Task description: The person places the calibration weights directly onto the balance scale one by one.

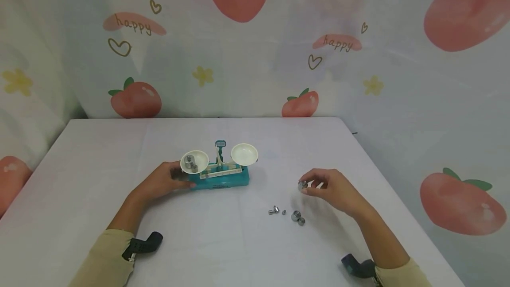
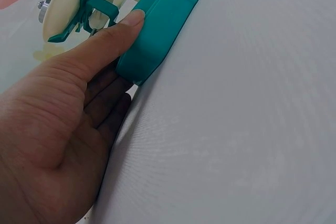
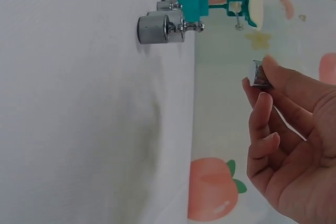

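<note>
A small balance scale (image 1: 223,182) with a teal base stands on the white table. At its left end is my left hand (image 1: 164,178), with the thumb on the front of the base and the fingers behind, as the left wrist view shows. Several metal weights (image 1: 189,161) sit in the cream left pan (image 1: 202,158); the right pan (image 1: 244,154) holds nothing. Raised above the table to the right of the scale, my right hand (image 1: 330,186) pinches a shiny metal weight (image 3: 259,75) between thumb and fingertips.
Between the scale and me, toward the right, several loose weights (image 1: 295,215) lie on the table (image 1: 191,242). A curtain (image 1: 255,56) printed with peaches hangs behind the table. Each wrist carries a black camera mount (image 1: 145,243).
</note>
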Available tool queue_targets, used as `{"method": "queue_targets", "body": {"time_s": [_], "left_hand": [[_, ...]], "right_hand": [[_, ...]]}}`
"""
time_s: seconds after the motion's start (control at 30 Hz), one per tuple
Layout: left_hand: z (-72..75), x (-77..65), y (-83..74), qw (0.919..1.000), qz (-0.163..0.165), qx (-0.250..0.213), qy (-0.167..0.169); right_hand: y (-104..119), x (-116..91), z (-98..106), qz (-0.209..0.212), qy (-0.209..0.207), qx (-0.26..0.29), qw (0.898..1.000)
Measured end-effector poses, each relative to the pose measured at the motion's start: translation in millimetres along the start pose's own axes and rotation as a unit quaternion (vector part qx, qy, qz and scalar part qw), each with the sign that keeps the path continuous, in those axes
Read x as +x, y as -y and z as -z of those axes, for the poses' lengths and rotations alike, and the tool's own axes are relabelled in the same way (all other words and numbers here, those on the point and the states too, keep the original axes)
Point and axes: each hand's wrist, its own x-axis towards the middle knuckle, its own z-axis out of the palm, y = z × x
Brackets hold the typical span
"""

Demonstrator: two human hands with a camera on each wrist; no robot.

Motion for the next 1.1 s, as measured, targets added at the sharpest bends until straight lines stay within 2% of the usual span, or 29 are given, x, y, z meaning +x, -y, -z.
{"method": "queue_targets", "body": {"time_s": [0.37, 0.8, 1.1], "left_hand": [[1.7, -1.1, 2.2, 0.9999, -0.005, -0.015, 0.004], [-0.1, -2.3, 4.4, 0.9999, -0.003, -0.016, 0.004], [0.0, -0.4, 2.6, 1.0, 0.003, -0.005, 0.001]], "right_hand": [[13, 7, 12, 0.014, -0.04, 0.018, 0.999], [42, 27, 7, 0.02, -0.065, 0.038, 0.997], [54, 40, 2, 0.023, -0.073, 0.046, 0.996]]}}
